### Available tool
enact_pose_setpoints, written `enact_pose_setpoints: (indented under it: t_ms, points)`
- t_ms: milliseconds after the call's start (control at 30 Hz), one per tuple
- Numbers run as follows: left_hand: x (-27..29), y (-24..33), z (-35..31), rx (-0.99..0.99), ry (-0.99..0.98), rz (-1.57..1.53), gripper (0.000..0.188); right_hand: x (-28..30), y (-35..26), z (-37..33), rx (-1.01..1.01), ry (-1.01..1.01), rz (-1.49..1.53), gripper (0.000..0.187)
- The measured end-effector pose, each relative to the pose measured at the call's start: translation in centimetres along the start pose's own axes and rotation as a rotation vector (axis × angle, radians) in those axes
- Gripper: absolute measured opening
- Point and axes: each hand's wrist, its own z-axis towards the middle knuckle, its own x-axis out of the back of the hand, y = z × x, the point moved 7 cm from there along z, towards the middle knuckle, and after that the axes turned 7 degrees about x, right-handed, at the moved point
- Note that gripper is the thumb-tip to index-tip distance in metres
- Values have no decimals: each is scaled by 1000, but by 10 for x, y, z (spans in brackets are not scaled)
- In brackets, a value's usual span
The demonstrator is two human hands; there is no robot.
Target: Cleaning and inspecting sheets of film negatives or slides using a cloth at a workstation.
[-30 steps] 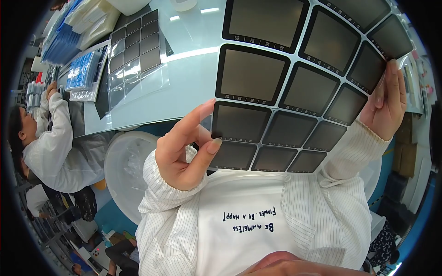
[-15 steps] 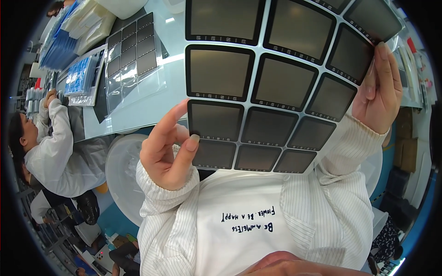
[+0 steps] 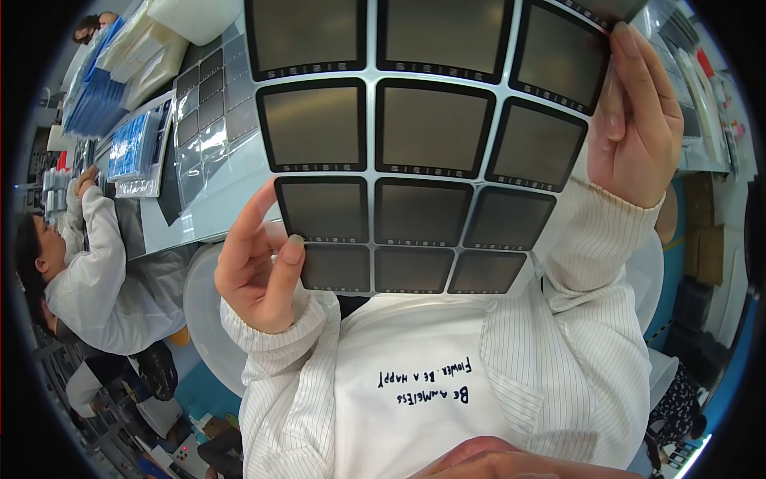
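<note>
A large thin sheet [image 3: 371, 128] with a grid of dark, black-bordered rectangular panels separated by pale strips is held up in front of me, tilted. My left hand [image 3: 259, 267] pinches its left edge low down, thumb on the near face and forefinger along the edge. At the upper right edge my right hand [image 3: 638, 120] grips the sheet between thumb and fingers. The top of the sheet runs out of the picture.
On the glossy table [image 3: 187, 223] at left lie a clear sleeve with dark panels [image 3: 211, 100], a blue-patterned pack [image 3: 134, 148] and stacked blue and cream sheets [image 3: 120, 72]. A co-worker [image 3: 104, 279] in white sits at left. Clear plastic tubs [image 3: 211, 327] stand near my sides.
The sheet and both hands have shifted left, with the sheet turned to sit straighter. Both hands keep hold of it. More of the table's right side is covered.
</note>
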Motion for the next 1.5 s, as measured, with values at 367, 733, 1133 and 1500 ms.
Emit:
enact_pose_setpoints:
  t_ms: [367,733,1133,1500]
  points:
    - [14,2,3,-62,-9,5,50,-41,-1,2,-160,291,-5,15]
    - [13,6,11,-89,17,-11,51,-59,0,36,-101,103,70,15]
    - [2,12,13,-70,-31,-22,52,-59,-1,58,-19,37,61,17]
    - [-22,25,2,-86,-128,-52,50,-39,-26,50,-16,169,-125,18]
